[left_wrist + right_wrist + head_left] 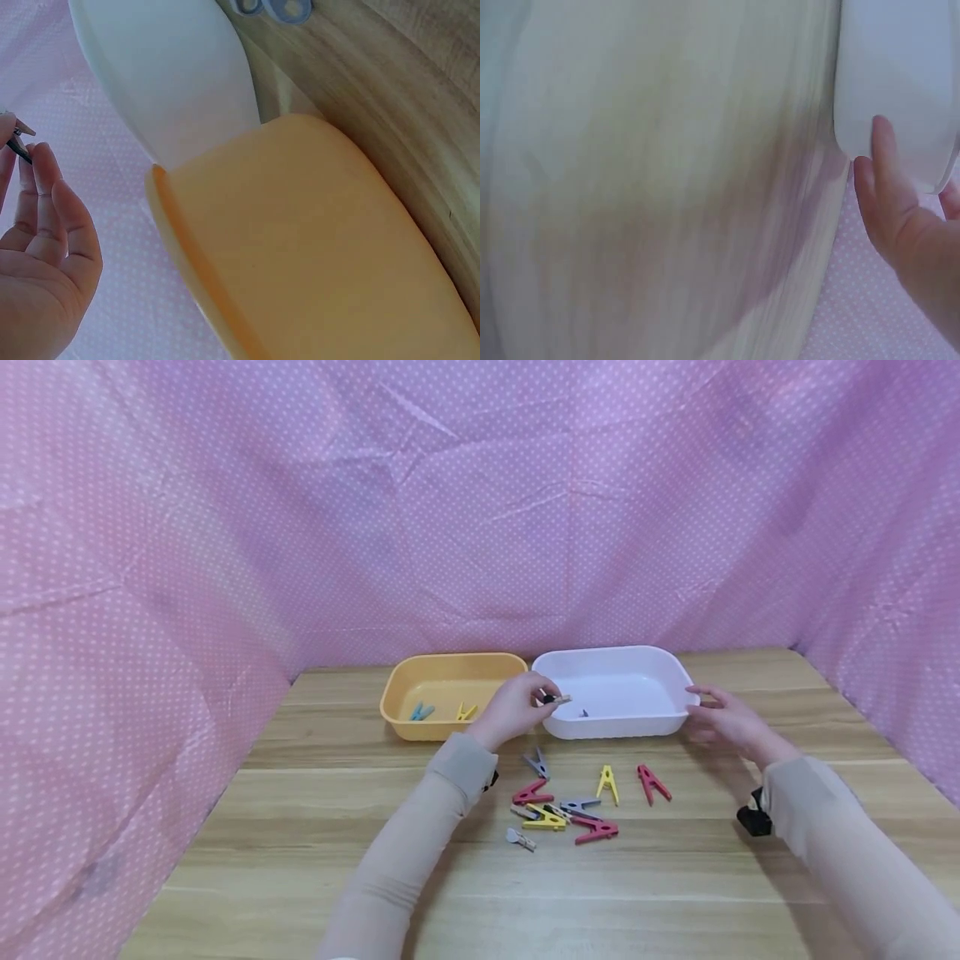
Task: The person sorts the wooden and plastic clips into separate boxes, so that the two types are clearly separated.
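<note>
My left hand [519,703] pinches a small dark and light clothespin [557,699] between thumb and fingertips, above the near left rim of the white basin [615,725]. In the left wrist view the same clothespin [22,144] shows at the fingertips, apart from both basins. My right hand [731,720] touches the right end of the white basin with its fingers spread and fairly straight; the right wrist view shows fingers [885,150] against the basin's outer wall. A small grey piece [584,714] lies inside the white basin, partly hidden by its front wall.
An orange basin [420,729] stands left of the white one, holding a blue clothespin [422,712] and a yellow clothespin [466,712]. Several red, yellow, grey and wooden clothespins lie on the wooden table [300,843] in front. A pink dotted cloth [480,527] hangs behind.
</note>
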A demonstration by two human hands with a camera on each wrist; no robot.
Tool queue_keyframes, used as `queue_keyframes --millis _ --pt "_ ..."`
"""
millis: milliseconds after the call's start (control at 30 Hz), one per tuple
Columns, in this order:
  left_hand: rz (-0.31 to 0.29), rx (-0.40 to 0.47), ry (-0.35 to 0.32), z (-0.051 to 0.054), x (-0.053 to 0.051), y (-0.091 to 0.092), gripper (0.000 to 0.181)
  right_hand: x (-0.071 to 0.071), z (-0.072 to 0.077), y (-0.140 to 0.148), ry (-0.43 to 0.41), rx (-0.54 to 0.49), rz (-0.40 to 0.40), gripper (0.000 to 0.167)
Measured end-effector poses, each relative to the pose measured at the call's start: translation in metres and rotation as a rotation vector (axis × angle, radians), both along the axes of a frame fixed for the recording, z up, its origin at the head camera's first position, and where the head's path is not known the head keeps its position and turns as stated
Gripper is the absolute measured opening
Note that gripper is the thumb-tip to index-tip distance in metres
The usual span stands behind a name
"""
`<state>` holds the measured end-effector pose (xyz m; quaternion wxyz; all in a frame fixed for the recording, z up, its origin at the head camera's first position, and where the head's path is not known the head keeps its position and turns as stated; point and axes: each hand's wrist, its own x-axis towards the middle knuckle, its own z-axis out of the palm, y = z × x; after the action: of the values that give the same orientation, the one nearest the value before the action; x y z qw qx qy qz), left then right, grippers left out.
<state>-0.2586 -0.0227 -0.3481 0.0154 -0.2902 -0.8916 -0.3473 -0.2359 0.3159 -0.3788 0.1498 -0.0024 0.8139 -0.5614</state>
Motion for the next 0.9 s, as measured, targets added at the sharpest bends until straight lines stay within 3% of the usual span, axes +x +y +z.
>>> queue_keyframes --millis 167,400,733,900 --pt "0.016 -0.022 -0.012 -0.001 -0.004 0.002 0.012 -0.001 0.001 0.0 -0.041 -0.089 -0.008 0.063" --pt "0.04 -0.045 -0.03 0.0 -0.007 0.003 0.011 -0.001 -0.001 -0.001 -0.031 -0.15 -0.013 0.062" --pt "0.101 -0.01 -0.134 0.002 -0.014 0.01 0.009 -0.002 -0.001 0.002 -0.014 -0.137 0.004 0.062" --pt "0.101 -0.052 -0.11 0.003 -0.019 0.012 0.012 -0.003 -0.002 0.002 -0.024 -0.124 0.006 0.061"
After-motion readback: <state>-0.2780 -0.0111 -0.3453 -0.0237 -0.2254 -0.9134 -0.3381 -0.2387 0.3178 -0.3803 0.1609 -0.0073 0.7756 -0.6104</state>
